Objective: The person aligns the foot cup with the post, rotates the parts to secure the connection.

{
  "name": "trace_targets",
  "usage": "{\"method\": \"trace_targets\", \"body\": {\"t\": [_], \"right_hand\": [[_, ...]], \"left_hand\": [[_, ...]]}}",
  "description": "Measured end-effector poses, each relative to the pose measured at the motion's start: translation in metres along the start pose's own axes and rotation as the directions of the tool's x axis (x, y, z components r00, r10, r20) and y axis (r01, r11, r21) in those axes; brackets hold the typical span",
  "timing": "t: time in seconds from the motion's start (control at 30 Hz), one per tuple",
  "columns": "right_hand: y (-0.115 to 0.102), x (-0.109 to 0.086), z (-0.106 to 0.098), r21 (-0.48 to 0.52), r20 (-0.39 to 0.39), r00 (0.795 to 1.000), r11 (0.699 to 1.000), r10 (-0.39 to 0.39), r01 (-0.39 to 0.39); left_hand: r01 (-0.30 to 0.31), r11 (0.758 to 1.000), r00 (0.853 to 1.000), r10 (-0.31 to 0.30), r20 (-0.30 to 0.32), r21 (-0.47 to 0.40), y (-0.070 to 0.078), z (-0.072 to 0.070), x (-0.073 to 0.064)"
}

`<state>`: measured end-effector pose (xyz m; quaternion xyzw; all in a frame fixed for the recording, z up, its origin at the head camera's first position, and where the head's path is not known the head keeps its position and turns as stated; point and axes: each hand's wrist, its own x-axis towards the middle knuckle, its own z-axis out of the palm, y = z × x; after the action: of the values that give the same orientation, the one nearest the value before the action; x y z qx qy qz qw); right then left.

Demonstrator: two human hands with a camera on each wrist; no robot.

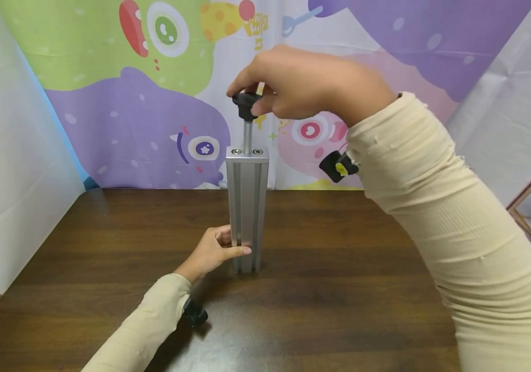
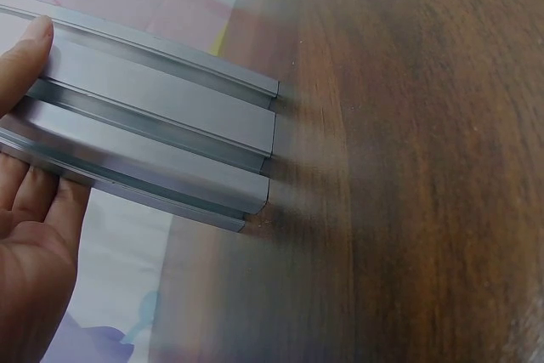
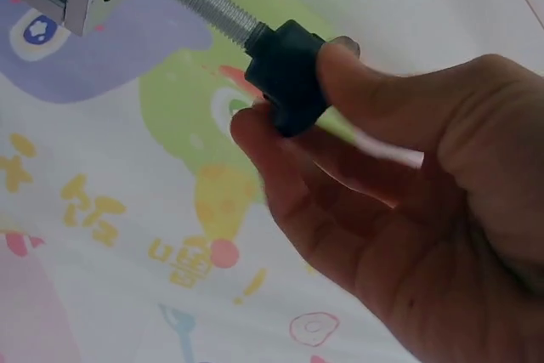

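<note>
An aluminium profile [image 1: 247,206] with grooved sides stands upright on the wooden table. Two bolt heads show in its end plate [image 1: 247,155], and a threaded rod [image 3: 200,2] rises between them. A black star-shaped knob [image 1: 245,105] sits on the rod's top end. My right hand [image 1: 302,80] pinches this knob between thumb and fingers, as the right wrist view also shows. Low on the profile, my left hand [image 1: 212,250] grips its sides, thumb across the front face. In the left wrist view the profile's lower end [image 2: 270,133] meets the tabletop.
The brown wooden table [image 1: 340,289] spreads around the profile. Behind it hangs a cloth [image 1: 144,129] printed with cartoon monsters. White sheets [image 1: 10,155] hang at both sides. A black wrist device [image 1: 194,312] is strapped at each sleeve.
</note>
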<state>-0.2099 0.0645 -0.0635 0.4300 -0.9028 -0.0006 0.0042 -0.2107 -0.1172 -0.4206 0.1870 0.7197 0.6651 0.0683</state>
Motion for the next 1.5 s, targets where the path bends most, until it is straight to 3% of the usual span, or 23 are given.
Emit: {"method": "trace_targets", "body": {"t": [0.13,0.3,0.4,0.53,0.97,1.07,1.2,1.33,1.5], "right_hand": [[-0.002,0.003,0.005,-0.051,-0.122,0.984,0.989,0.132,-0.139],[-0.005,0.008,0.015,-0.035,-0.269,0.914,0.945,0.304,-0.325],[-0.007,0.011,0.019,-0.011,-0.309,0.884,0.929,0.350,-0.371],[-0.008,0.012,0.020,-0.004,-0.311,0.877,0.923,0.365,-0.386],[-0.011,0.007,0.019,-0.007,-0.268,0.894,0.927,0.359,-0.374],[-0.009,0.002,0.014,-0.022,-0.196,0.934,0.951,0.299,-0.309],[-0.002,-0.005,0.004,-0.022,-0.039,0.989,0.990,0.139,-0.140],[0.003,-0.009,-0.002,-0.002,0.047,0.999,1.000,0.006,-0.006],[0.005,-0.009,-0.005,0.010,0.061,0.997,0.999,-0.046,0.045]], "left_hand": [[-0.008,1.000,1.000,0.008,0.002,-0.010,0.000,0.000,0.000],[-0.018,1.000,1.000,0.019,0.002,-0.007,0.000,0.001,0.001],[-0.015,1.000,1.000,0.015,0.006,-0.012,0.000,0.001,0.001],[-0.022,0.999,1.000,0.022,0.007,-0.024,0.001,0.002,0.002],[-0.001,1.000,1.000,0.001,-0.001,-0.017,0.003,0.002,0.002],[0.000,1.000,1.000,0.000,-0.002,-0.012,0.002,0.002,0.002],[-0.002,1.000,1.000,0.002,0.001,-0.001,0.002,0.001,0.002],[0.000,1.000,1.000,0.000,0.001,0.007,0.001,0.001,0.002],[0.003,1.000,1.000,-0.003,-0.001,0.011,0.000,0.001,0.002]]}}
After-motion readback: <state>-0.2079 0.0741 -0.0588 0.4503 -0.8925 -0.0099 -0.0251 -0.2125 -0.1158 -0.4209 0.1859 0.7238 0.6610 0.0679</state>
